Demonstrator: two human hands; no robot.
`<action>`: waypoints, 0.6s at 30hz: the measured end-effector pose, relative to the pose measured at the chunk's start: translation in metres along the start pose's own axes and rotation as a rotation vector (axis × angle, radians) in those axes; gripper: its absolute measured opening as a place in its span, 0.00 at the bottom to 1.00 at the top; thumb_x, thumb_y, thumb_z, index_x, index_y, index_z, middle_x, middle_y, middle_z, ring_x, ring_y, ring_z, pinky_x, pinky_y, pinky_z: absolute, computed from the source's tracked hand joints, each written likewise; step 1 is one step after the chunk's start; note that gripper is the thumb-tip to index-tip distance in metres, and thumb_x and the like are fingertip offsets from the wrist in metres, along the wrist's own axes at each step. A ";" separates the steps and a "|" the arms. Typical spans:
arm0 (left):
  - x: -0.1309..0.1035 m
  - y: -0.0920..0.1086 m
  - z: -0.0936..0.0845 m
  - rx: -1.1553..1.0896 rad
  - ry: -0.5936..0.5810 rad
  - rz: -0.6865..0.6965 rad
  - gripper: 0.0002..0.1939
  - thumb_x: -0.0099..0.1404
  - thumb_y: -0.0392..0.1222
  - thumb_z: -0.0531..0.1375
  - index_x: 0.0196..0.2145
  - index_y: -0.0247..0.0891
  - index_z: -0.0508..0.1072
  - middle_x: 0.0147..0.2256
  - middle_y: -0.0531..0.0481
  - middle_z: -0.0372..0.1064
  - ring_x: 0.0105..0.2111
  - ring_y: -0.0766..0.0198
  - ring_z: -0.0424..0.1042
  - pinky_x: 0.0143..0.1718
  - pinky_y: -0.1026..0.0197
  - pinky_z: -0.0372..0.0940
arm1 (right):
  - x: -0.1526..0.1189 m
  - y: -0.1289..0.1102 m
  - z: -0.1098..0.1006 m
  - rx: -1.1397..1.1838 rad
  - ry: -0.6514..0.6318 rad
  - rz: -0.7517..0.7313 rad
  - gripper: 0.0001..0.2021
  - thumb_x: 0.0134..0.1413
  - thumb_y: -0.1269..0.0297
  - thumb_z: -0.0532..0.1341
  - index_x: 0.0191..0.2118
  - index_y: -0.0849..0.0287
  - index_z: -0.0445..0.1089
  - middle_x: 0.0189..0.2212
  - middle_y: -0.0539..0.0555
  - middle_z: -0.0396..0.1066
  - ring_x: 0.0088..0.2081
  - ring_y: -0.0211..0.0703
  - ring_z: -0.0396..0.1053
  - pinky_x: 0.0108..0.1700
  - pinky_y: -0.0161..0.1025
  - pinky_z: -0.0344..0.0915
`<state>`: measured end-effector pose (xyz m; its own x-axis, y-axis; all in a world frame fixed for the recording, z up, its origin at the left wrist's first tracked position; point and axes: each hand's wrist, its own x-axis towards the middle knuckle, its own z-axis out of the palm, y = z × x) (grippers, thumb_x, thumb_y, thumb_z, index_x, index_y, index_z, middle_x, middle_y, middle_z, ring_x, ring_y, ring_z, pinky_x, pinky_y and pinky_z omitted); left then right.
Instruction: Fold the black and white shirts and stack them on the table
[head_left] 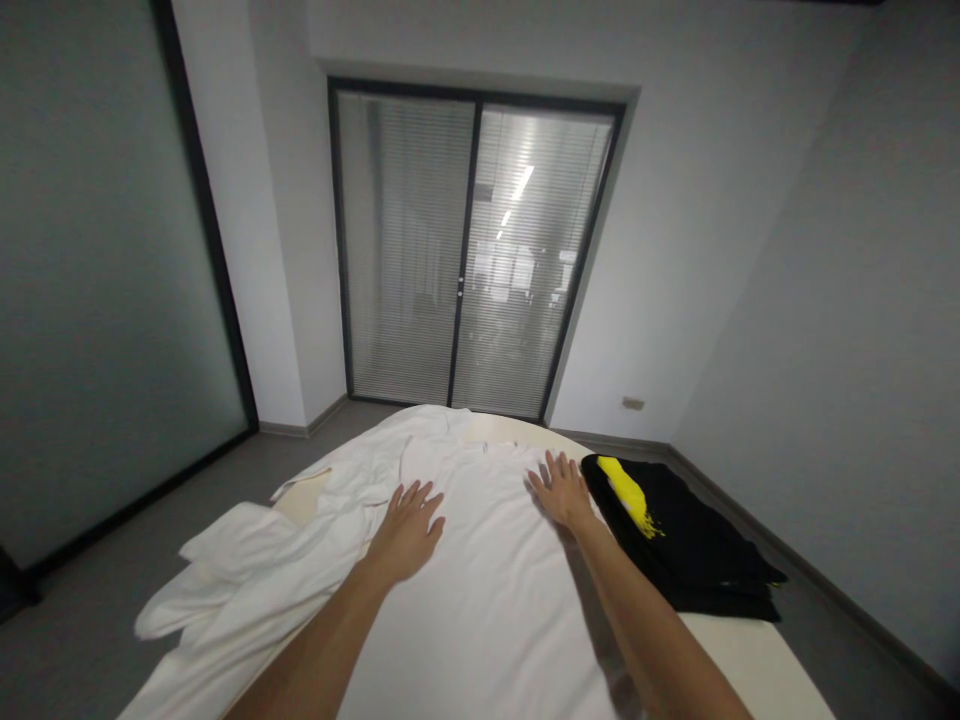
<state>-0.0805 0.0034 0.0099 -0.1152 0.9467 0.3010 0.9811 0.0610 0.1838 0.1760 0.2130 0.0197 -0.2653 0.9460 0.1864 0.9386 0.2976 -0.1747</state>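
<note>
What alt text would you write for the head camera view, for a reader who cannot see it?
Two bare hands, the left and the right, rest open with fingers spread on a white shirt laid out on a pale table. Rumpled white cloth lies to the left, folded black fabric with a yellow print to the right.

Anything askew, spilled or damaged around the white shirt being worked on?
No spill or damage shows. The white clothes on the left lie in a loose, rumpled heap, partly hanging over the edge of the table, unlike the neatly stacked black clothes.
</note>
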 end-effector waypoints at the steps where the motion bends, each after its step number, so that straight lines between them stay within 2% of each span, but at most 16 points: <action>1: 0.000 0.001 -0.001 0.002 -0.004 -0.001 0.23 0.72 0.46 0.49 0.61 0.40 0.66 0.65 0.43 0.57 0.67 0.50 0.51 0.68 0.42 0.42 | 0.001 0.000 0.003 -0.005 -0.061 0.012 0.38 0.62 0.39 0.44 0.71 0.57 0.46 0.71 0.60 0.40 0.70 0.61 0.36 0.67 0.55 0.36; 4: 0.000 0.003 -0.005 0.007 -0.018 -0.006 0.24 0.72 0.47 0.49 0.61 0.40 0.66 0.65 0.44 0.57 0.67 0.51 0.51 0.68 0.43 0.42 | 0.004 0.002 0.004 -0.020 -0.168 0.023 0.40 0.60 0.35 0.43 0.70 0.54 0.49 0.71 0.58 0.41 0.70 0.62 0.36 0.67 0.57 0.33; 9: 0.001 0.004 -0.006 0.005 -0.023 -0.004 0.24 0.72 0.46 0.49 0.62 0.41 0.66 0.65 0.44 0.57 0.67 0.51 0.51 0.67 0.43 0.42 | 0.004 -0.002 -0.007 -0.049 -0.207 0.020 0.39 0.60 0.35 0.42 0.70 0.54 0.51 0.71 0.58 0.42 0.70 0.64 0.37 0.67 0.60 0.35; 12: 0.001 0.003 -0.004 -0.002 -0.018 -0.005 0.24 0.72 0.46 0.49 0.62 0.40 0.66 0.65 0.43 0.57 0.67 0.51 0.51 0.67 0.42 0.42 | -0.006 -0.019 -0.013 -0.107 -0.084 -0.024 0.35 0.64 0.41 0.42 0.69 0.58 0.52 0.71 0.61 0.42 0.70 0.61 0.37 0.67 0.59 0.33; 15: 0.000 0.002 -0.002 -0.005 -0.009 0.000 0.24 0.72 0.46 0.49 0.62 0.40 0.66 0.65 0.43 0.57 0.67 0.51 0.51 0.67 0.42 0.42 | -0.024 -0.042 -0.015 -0.066 0.013 -0.061 0.33 0.66 0.45 0.40 0.68 0.58 0.54 0.71 0.59 0.43 0.70 0.58 0.40 0.66 0.58 0.38; 16: 0.001 0.002 -0.001 -0.002 -0.003 0.000 0.24 0.72 0.46 0.49 0.62 0.40 0.66 0.65 0.43 0.57 0.67 0.50 0.51 0.67 0.42 0.42 | -0.030 -0.049 -0.014 -0.035 -0.001 -0.049 0.33 0.66 0.44 0.40 0.68 0.56 0.53 0.71 0.59 0.42 0.70 0.60 0.40 0.65 0.61 0.40; 18: 0.001 0.003 0.000 0.011 0.019 -0.009 0.23 0.71 0.46 0.50 0.62 0.41 0.66 0.65 0.43 0.56 0.67 0.50 0.51 0.67 0.42 0.42 | -0.042 -0.060 -0.010 0.021 -0.108 -0.053 0.35 0.64 0.40 0.40 0.69 0.53 0.51 0.71 0.58 0.41 0.70 0.64 0.39 0.64 0.66 0.40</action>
<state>-0.0778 0.0044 0.0106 -0.1263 0.9400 0.3168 0.9816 0.0724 0.1766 0.1330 0.1539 0.0322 -0.3380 0.9368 0.0905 0.9180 0.3493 -0.1877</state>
